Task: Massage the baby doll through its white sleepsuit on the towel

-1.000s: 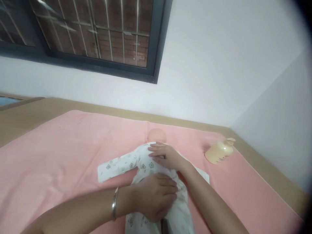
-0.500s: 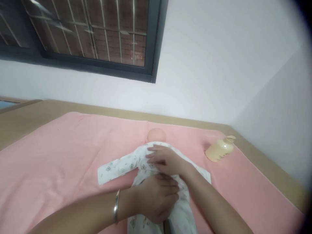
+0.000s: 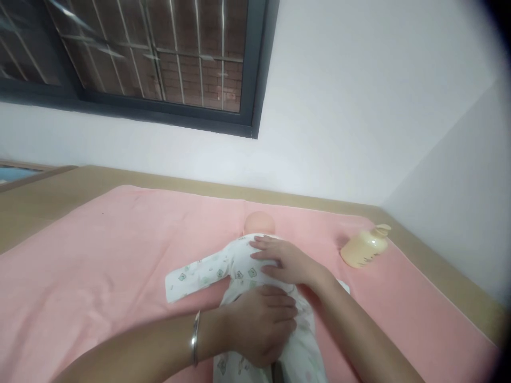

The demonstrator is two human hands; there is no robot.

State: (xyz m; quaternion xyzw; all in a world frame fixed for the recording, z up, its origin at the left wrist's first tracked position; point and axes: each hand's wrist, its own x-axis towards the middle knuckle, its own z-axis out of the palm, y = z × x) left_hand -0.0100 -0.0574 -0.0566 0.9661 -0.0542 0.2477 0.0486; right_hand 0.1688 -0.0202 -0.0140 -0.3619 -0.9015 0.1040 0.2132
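Note:
A baby doll lies on its back on a pink sheet (image 3: pixel 99 266), its bare head (image 3: pixel 260 223) pointing away from me. It wears a white printed romper (image 3: pixel 203 271) with one sleeve stretched out to the left. My right hand (image 3: pixel 285 260) lies flat on the doll's chest, fingers extended and together. My left hand (image 3: pixel 259 324), a metal bangle (image 3: pixel 195 338) on its wrist, presses on the romper over the belly with fingers curled down against the cloth.
A pale yellow bottle (image 3: pixel 365 247) lies on its side at the sheet's right edge. A tan border (image 3: pixel 48 191) frames the pink sheet. White walls meet in a corner at the right, and a barred dark-framed window (image 3: pixel 159 64) is above left.
Both hands stay on the doll's front. The right hand's fingers shifted slightly across the chest; the view moved a little.

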